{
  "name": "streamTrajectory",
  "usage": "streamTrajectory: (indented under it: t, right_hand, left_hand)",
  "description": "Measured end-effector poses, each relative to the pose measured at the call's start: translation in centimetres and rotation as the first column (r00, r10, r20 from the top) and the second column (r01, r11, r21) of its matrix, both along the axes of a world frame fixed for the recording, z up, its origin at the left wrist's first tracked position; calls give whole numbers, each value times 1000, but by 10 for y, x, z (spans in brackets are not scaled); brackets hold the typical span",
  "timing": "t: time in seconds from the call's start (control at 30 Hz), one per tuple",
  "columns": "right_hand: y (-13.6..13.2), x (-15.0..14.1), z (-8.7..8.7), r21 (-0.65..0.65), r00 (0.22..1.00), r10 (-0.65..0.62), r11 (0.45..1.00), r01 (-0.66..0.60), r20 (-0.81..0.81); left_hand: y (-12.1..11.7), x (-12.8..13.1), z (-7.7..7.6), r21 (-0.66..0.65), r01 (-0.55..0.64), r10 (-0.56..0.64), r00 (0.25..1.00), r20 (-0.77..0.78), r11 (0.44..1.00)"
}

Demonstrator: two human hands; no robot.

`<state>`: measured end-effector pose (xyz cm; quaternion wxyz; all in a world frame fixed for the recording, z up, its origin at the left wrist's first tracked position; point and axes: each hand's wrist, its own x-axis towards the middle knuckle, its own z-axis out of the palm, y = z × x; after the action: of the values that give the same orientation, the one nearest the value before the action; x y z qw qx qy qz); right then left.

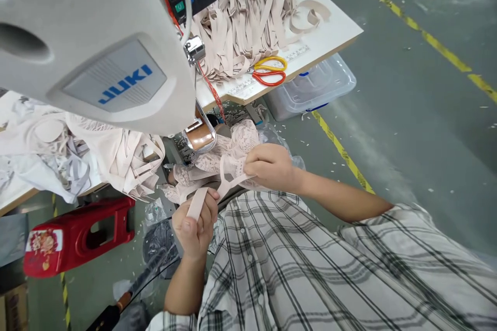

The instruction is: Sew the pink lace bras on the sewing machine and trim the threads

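My left hand (195,225) is closed around a beige elastic strap (198,201), thumb pressed on its end. My right hand (272,166) is closed on the pale lace garment (227,158), pinching it where the strap meets the lace. Both hands are in front of my plaid shirt, just below the white Juki sewing machine head (97,46). The lace piece trails up toward the machine's metal part (199,134).
A heap of beige straps (252,10) lies on the white table (334,26), with orange-and-yellow scissors (269,71) near its edge. A clear plastic bin (314,90) sits under it. Finished pieces pile at left (116,158). A red stool (77,235) stands on the floor.
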<state>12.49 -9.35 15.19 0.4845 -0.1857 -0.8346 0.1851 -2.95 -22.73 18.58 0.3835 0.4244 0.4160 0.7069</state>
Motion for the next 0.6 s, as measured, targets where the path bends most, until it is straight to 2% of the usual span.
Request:
streamTrajectory:
  t: [0.1,0.17,0.2,0.27,0.33,0.37,0.47,0.6]
  right_hand:
    - [2,-2,0,-3,997,20,1000,-20,80]
    - [4,-4,-5,-87,964,89,994,-69,250]
    - [5,-5,-9,-155,922,159,982,-110,354]
    - [5,-4,-20,-294,778,328,936,-192,536]
    - [3,0,-31,-390,634,445,890,-236,632]
    - [2,3,-34,-425,592,473,875,-231,652]
    - [5,18,-36,-526,581,532,827,-198,617]
    - [21,40,-21,-648,625,594,740,-179,506]
  left_hand:
    - [1,-9,6,-11,19,-19,1000,3,1000]
    - [5,-30,19,-65,13,-7,995,99,998]
    - [8,-45,28,-107,2,17,984,178,994]
    - [13,-86,48,-220,-43,121,926,358,975]
    - [13,-134,66,-283,-60,193,862,469,957]
    - [11,-158,74,-265,-108,231,840,491,958]
    - [-1,-221,85,-272,-218,332,792,512,937]
    - [-23,-275,83,-275,-383,472,727,499,882]
